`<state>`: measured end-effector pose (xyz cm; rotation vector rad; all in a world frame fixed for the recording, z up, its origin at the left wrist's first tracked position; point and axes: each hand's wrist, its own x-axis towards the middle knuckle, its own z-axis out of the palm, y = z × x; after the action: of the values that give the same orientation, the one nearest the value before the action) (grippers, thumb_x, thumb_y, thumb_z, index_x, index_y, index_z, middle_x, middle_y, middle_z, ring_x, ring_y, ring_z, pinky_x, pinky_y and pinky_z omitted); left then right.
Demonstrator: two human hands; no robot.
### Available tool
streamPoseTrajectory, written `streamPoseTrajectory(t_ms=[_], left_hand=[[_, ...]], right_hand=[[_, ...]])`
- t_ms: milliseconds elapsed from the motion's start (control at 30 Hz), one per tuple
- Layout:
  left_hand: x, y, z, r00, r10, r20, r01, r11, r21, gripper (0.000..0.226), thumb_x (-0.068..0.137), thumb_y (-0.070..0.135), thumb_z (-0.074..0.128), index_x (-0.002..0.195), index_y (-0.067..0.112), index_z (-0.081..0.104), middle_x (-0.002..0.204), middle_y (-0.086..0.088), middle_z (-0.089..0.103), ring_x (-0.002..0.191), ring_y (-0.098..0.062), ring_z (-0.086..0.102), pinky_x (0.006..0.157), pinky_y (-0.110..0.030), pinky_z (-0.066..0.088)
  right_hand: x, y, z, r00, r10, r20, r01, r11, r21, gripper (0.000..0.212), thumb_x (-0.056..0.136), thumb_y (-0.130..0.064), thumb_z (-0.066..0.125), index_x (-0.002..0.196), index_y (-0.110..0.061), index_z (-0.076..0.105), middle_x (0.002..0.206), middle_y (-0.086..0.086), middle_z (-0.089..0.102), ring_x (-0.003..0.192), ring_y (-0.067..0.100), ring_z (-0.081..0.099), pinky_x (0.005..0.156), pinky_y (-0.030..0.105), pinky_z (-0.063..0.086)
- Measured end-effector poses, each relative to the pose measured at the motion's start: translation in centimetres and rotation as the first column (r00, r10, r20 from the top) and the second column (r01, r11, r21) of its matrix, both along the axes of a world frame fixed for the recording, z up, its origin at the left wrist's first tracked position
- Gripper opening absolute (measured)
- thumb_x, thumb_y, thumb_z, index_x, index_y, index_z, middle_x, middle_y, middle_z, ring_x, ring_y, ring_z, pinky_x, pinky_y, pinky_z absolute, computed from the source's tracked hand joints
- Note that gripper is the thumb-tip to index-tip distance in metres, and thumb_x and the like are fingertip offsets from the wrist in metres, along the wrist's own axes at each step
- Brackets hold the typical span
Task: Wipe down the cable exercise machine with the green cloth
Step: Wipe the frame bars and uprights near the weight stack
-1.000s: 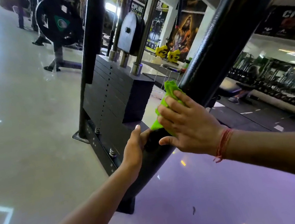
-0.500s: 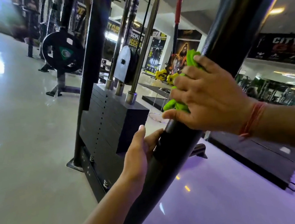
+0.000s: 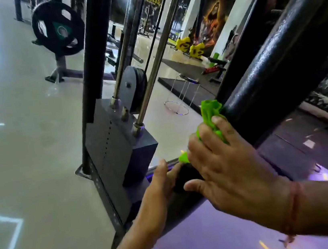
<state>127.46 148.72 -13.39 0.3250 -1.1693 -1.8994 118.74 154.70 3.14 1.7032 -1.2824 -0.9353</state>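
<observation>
A thick black slanted post of the cable machine runs from top right down to the floor. My right hand presses the crumpled green cloth against the post, fingers spread over the cloth and curled around it. My left hand grips the same post just below, thumb up. The machine's grey weight stack with chrome guide rods stands behind to the left.
A black upright rises at the machine's left edge. A plate-loaded machine with a black weight disc stands on the pale floor at the back left. A round stool and black mats lie beyond. Purple glossy floor is below my arms.
My right hand slid the cloth up the post, then back down to just above my left hand. The left hand kept its grip. The view shifted.
</observation>
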Motion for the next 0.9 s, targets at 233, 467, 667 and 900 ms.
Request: streamPoseTrajectory(t_ms=[233,467,667,900], left_hand=[[-0.3,2.6,6.3,0.969,0.145,0.198,-0.192,0.949,0.249,0.074,0.102,0.060,0.018,0.144,0.009,0.052,0.142,-0.007,0.059,0.133,-0.019,0.053,0.114,-0.033,0.037],[0.7,4.2,16.1,0.980,0.094,0.175,-0.171,0.850,0.498,0.072,0.104,0.053,0.015,0.135,0.000,0.054,0.130,-0.021,0.063,0.113,-0.025,0.068,0.092,-0.035,0.056],[1.5,4.4,23.2,0.957,-0.015,0.289,-0.136,0.858,0.496,0.071,0.105,0.052,0.012,0.146,0.006,0.048,0.148,-0.010,0.053,0.142,-0.022,0.042,0.119,-0.035,0.027],[1.6,4.1,30.1,0.970,-0.076,0.231,-0.041,0.884,0.465,0.062,0.109,0.041,0.007,0.112,0.022,0.066,0.104,0.010,0.076,0.108,-0.008,0.068,0.075,-0.012,0.051]], right_hand=[[0.4,1.1,9.4,0.996,0.042,0.079,-0.052,0.991,0.126,0.072,0.103,-0.057,0.020,0.146,-0.005,0.042,0.140,0.021,0.041,0.138,0.046,0.026,0.118,0.066,-0.007],[0.6,1.5,15.5,0.998,0.069,0.006,-0.068,0.957,0.282,0.097,0.096,-0.075,0.025,0.158,-0.001,0.018,0.155,0.023,0.023,0.146,0.050,0.014,0.117,0.068,-0.010],[1.1,2.4,26.0,1.000,0.000,-0.002,0.001,0.984,0.177,0.102,0.093,-0.079,0.024,0.157,0.000,0.016,0.157,0.024,0.019,0.146,0.053,0.008,0.114,0.071,-0.017],[0.7,1.9,31.7,0.995,-0.014,0.100,0.000,0.990,0.139,0.097,0.096,-0.074,0.024,0.158,0.000,0.015,0.161,0.020,0.020,0.150,0.048,0.007,0.117,0.064,-0.017]])
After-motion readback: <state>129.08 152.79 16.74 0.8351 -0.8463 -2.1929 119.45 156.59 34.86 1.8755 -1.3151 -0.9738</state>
